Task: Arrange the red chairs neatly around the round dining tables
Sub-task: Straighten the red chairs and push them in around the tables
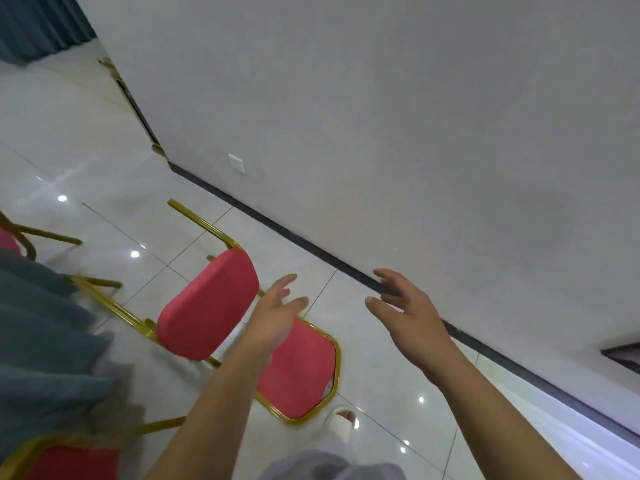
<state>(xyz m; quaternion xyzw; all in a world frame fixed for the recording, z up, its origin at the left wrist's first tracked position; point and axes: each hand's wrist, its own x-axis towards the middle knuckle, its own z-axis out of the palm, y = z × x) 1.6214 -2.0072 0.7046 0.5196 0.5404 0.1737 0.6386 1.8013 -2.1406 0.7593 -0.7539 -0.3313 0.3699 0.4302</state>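
While both hands reach forward empty, fingers loosely spread, the left hand (277, 317) lies over the seat of the red chair (207, 303) and the right hand (405, 313) is nearer the wall (381, 133). The chair stands on the tiled floor (86, 150), between a grey-blue tablecloth (41, 341) and the wall.

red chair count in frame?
3: centre chair, bottom-left chair, and left-edge chair, which is cut off. The grey tablecloth may hide more.
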